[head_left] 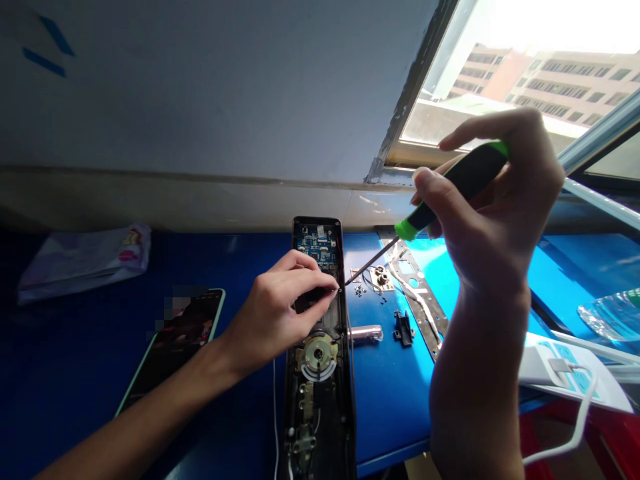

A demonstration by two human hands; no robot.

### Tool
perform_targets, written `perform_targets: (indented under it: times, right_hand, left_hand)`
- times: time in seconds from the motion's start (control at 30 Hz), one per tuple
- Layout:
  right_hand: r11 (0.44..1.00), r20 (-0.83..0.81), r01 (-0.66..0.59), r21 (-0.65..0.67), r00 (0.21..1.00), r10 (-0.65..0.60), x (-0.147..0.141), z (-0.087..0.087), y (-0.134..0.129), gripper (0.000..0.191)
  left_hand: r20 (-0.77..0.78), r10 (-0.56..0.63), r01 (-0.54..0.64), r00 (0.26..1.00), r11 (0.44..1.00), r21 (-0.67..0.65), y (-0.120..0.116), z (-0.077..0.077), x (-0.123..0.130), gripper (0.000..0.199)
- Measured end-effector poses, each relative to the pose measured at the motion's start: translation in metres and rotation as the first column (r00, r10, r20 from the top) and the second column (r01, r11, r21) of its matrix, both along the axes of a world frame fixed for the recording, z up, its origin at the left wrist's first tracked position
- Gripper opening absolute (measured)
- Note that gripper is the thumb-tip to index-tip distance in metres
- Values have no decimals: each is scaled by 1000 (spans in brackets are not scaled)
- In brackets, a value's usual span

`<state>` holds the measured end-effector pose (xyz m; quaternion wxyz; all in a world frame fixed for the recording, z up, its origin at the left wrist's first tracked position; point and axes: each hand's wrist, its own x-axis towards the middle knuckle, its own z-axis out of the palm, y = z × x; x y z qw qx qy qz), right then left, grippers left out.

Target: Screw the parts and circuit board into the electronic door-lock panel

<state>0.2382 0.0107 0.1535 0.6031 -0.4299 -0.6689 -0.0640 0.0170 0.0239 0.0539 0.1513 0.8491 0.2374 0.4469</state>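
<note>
My right hand [493, 187] is closed around the green-and-black handle of a screwdriver [453, 190]. The shaft slants down to the left, its tip close to the right rim of a long black housing [350, 400]. Over that housing, my left hand [287, 297] pinches thumb and forefinger together near the screwdriver tip. Whatever sits in the pinch is too small to make out. Inside the housing are a blue circuit board [317, 247] at the far end and a round brass-coloured metal part [319, 353] nearer me. My left fingers cover the section between them.
Right of the housing lie small loose screws [359, 291], a metal plate part [383, 278], a black bracket [404, 329], a pinkish cylinder [366, 334] and a dark perforated panel [425, 307]. A phone [185, 347] and a plastic packet [87, 260] lie left on the blue table [240, 427].
</note>
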Motion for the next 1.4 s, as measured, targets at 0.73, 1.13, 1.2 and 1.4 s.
perform_targets:
  times: [0.73, 1.13, 1.2, 1.4]
  right_hand:
    - [992, -67, -126, 23, 990, 127, -10, -3, 8, 22]
    - [990, 47, -133, 51, 990, 130, -5, -7, 17, 27]
    - [988, 40, -148, 39, 988, 146, -7, -8, 16, 29]
    - [988, 27, -146, 39, 989, 145, -20, -7, 10, 25]
  left_hand:
    - [75, 101, -92, 992, 989, -119, -7, -3, 4, 19]
    - [41, 171, -170, 984, 985, -34, -6, 0, 3, 12]
    - [20, 186, -186, 982, 982, -14, -6, 0, 2, 13]
    - [-6, 222, -222, 975, 975, 3, -9, 1, 3, 12]
